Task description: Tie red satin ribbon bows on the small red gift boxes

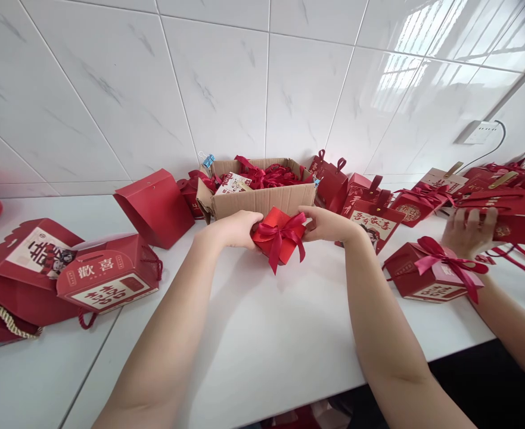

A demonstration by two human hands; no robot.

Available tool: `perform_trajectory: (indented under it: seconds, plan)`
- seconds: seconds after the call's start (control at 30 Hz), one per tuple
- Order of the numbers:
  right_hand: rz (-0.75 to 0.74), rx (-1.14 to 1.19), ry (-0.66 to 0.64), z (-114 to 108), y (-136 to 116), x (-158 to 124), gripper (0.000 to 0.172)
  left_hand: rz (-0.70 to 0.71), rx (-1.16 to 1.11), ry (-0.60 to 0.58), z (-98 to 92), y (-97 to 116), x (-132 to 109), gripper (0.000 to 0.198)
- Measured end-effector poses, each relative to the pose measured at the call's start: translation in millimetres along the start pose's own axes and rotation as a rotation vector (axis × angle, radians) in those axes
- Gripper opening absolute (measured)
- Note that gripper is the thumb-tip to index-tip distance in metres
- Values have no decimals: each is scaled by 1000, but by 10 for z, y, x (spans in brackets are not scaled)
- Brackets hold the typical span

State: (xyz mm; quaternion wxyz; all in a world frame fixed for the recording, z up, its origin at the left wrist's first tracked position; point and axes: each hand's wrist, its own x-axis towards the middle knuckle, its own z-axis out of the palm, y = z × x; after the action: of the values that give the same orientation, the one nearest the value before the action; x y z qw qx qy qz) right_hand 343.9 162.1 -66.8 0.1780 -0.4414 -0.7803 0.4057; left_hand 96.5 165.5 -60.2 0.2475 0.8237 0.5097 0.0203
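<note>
A small red gift box (269, 243) with a dark red ribbon bow (282, 232) on top is held over the white table, in front of an open cardboard box. My left hand (241, 228) grips its left side, the fingertips partly hidden behind it. On the other side my right hand (322, 224) has its thumb and fingers closed at the right edge, near a bow loop. The cardboard box (262, 202) just behind holds red ribbons (275, 174) and a white printed card (234, 183).
Red gift boxes (110, 274) lie at the left, by a plain red box (155, 205). Red bags (372, 221) stand to the right, near a bow-tied box (432, 271). A co-worker's hand (470, 232) holds a red box at far right. A tiled wall (226, 89) rises behind.
</note>
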Motion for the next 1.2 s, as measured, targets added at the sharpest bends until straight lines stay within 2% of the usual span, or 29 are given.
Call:
perform_trajectory:
  seconds: [0.23, 0.33, 0.4, 0.5, 0.57, 0.6, 0.7, 0.8, 0.87, 1.2]
  plan:
    - [117, -48, -112, 11, 91, 65, 41, -30, 30, -10, 13, -23, 24, 41]
    - [218, -85, -167, -16, 112, 64, 41, -107, 49, -14, -8, -31, 17, 48]
    - [307, -117, -117, -62, 115, 36, 44, -206, 94, -45, -47, -31, -14, 46]
    - [371, -172, 147, -123, 81, -15, 39, -297, 123, -133, -107, -29, -77, 26]
    - [286, -176, 328, -116, 20, -24, 24, -244, 54, -245, -122, -25, -107, 21]
    - [222, -164, 371, -94, -21, -16, 18, -194, -3, -306, -121, -21, -117, 22]
    - [66, -135, 322, 26, -139, 51, 15, -66, -151, -405, -97, 6, -126, 34]
    - [-23, -208, 220, 145, -185, 141, 13, -69, -209, -398, -79, 55, -127, 47]
    - [-52, -259, 203, 190, -175, 182, 12, -82, -223, -375, -76, 90, -126, 49]
    - [-71, -301, 216, 237, -141, 231, 12, -75, -130, -265, -50, 97, -57, 35]
